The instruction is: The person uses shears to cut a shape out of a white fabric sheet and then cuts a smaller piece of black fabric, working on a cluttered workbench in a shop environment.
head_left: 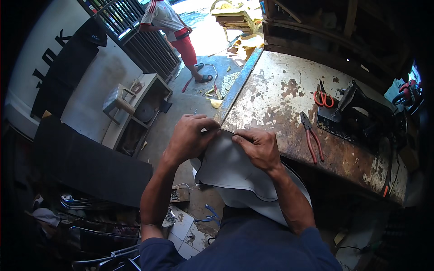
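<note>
A light grey sheet of fabric or vinyl with dark stitched edging hangs over my lap, folded in layers. My left hand is closed, thumb and fingers pinching its top edge. Close beside it on the right, my right hand pinches the same edge between thumb and fingers. A short stretch of dark edge runs between the two hands. To the right, pliers with red handles lie on the worn workbench. Farther back are orange-handled scissors, next to a black sewing machine.
A person in red shorts stands near the doorway at the far left. A woven stool rests on a low cabinet along the left wall. A long black panel stands nearer. A blue tool lies on the floor.
</note>
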A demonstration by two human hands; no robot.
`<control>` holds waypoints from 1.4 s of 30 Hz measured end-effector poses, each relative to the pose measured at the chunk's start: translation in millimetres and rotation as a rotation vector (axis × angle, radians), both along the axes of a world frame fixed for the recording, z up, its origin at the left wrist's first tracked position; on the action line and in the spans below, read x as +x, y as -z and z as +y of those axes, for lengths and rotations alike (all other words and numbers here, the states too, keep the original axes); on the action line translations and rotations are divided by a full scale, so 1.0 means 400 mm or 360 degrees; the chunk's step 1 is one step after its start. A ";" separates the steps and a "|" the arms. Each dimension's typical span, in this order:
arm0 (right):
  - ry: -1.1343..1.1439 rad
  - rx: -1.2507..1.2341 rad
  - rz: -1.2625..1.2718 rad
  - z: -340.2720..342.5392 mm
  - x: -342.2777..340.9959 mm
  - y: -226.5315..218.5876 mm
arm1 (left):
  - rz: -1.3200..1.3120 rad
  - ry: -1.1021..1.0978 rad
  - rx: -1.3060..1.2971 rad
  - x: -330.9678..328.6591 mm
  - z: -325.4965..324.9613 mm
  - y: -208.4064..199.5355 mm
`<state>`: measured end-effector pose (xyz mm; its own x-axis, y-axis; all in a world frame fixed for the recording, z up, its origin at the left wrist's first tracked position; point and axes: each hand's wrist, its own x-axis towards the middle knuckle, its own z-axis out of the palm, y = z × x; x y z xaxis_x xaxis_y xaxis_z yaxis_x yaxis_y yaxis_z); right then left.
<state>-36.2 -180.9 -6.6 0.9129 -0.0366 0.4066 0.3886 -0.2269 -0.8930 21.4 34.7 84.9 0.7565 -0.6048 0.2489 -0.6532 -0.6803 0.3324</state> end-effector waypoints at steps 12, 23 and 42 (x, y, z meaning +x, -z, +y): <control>-0.0298 -0.0069 0.0104 0.039 0.074 -0.069 | -0.0150 0.0005 -0.0002 -0.010 0.021 0.013; 0.0059 0.0014 -0.0158 0.066 0.094 -0.025 | 0.0424 -0.0325 -0.0815 -0.084 0.067 0.087; -0.0560 0.0708 0.0471 0.008 0.162 0.054 | 0.0928 -0.0340 -0.1524 -0.050 0.064 0.226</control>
